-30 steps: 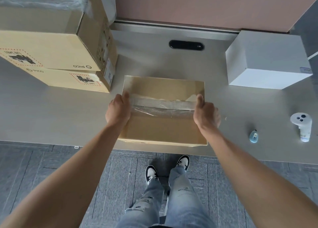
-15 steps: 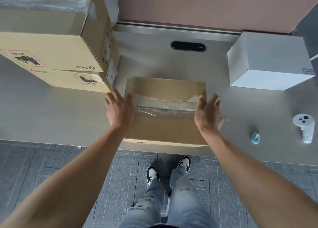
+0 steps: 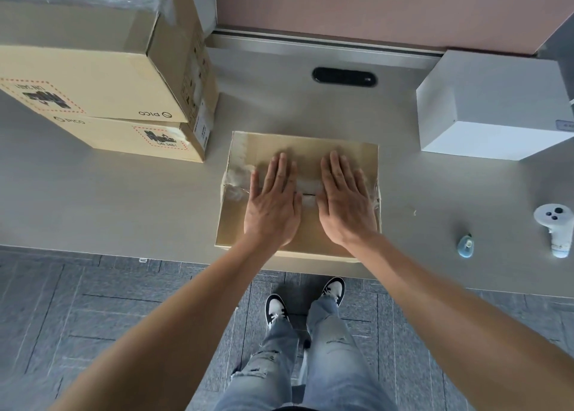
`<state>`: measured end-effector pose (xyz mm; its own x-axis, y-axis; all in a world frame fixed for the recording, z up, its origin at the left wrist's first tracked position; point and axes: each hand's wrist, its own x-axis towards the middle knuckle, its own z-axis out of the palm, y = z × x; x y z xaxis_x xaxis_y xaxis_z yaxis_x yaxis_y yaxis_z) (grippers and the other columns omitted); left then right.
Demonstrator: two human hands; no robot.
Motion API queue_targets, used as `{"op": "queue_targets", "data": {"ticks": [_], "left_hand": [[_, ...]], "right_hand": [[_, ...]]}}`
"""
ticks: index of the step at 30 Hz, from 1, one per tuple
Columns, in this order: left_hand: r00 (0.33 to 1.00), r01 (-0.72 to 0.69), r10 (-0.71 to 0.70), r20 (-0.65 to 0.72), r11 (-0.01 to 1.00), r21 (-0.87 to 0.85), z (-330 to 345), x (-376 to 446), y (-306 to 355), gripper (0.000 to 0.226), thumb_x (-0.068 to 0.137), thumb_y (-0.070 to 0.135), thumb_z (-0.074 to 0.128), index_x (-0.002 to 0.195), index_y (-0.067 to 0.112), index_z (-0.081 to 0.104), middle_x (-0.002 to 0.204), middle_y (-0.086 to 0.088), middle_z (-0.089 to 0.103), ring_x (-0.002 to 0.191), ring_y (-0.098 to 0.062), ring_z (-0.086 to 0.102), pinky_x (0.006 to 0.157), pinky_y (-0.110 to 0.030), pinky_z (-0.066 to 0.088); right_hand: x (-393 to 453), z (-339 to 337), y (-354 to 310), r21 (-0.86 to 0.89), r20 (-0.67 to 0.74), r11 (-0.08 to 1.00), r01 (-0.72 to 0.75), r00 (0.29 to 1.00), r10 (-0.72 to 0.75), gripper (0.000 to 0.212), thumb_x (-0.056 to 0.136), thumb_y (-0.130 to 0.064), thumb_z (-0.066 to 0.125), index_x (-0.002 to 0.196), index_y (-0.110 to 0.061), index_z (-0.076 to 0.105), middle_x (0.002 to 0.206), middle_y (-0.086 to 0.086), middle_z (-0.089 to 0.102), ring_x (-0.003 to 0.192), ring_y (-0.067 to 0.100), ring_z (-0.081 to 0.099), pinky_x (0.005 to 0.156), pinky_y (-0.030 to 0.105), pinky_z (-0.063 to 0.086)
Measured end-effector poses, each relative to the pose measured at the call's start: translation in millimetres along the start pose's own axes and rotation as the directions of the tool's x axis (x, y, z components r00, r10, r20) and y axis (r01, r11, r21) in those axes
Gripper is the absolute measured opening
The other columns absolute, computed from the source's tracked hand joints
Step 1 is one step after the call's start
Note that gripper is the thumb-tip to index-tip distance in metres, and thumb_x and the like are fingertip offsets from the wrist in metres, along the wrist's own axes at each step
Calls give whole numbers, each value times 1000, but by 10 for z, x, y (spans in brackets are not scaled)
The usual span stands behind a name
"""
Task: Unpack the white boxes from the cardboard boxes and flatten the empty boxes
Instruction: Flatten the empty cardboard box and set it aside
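1. The cardboard box [image 3: 298, 193] lies near the table [image 3: 124, 208] edge, directly under both palms.
2. The left hand [image 3: 273, 199] and right hand [image 3: 343, 199] are spread flat, fingers extended, gripping nothing.
3. The 1 white box [image 3: 494, 106] sits well beyond the right hand; 2 stacked boxes [image 3: 102, 78] sit beyond the left.
4. To flatten well, I judge: press evenly over the taped seam, keeping weight off the overhanging near edge.

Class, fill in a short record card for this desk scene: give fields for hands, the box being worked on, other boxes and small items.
Left hand: flat, palm down on box
Right hand: flat, palm down on box
Worked box: cardboard, taped, at desk's near edge
Stacked boxes: two, far left
White box: far right
Small items: white controller, blue object
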<state>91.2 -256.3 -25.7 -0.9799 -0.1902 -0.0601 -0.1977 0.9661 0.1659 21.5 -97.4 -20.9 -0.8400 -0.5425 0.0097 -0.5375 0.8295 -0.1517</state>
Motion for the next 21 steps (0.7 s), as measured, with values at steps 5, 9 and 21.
{"op": "queue_targets", "data": {"ticks": [5,9,21], "left_hand": [[1000,-16,16,-3,996,-83,-36,8,-36,60,108,34,17,165,15,12,174,-3,4,160,-18,-2,129,-49,6],[994,37,-56,-99,982,-184,-173,-11,-118,62,104,33,32,159,6,33,169,-11,25,158,-26,17,130,-45,10],[691,676,-556,462,270,-686,-269,92,-870,70,68,74,76,99,11,74,98,-11,76,90,-28,72,90,-46,60]], "right_hand": [[23,-9,3,39,25,999,3,1000,-4,61,107,-32,32,163,-14,18,172,3,7,158,18,4,128,42,7],[-30,-97,89,132,-79,988,-77,993,88,61,105,-36,35,159,-7,29,168,11,22,156,26,17,127,45,15],[2,-193,464,307,280,580,-755,654,703,89,98,-76,23,97,-1,72,106,27,70,100,40,67,75,40,46]]}}
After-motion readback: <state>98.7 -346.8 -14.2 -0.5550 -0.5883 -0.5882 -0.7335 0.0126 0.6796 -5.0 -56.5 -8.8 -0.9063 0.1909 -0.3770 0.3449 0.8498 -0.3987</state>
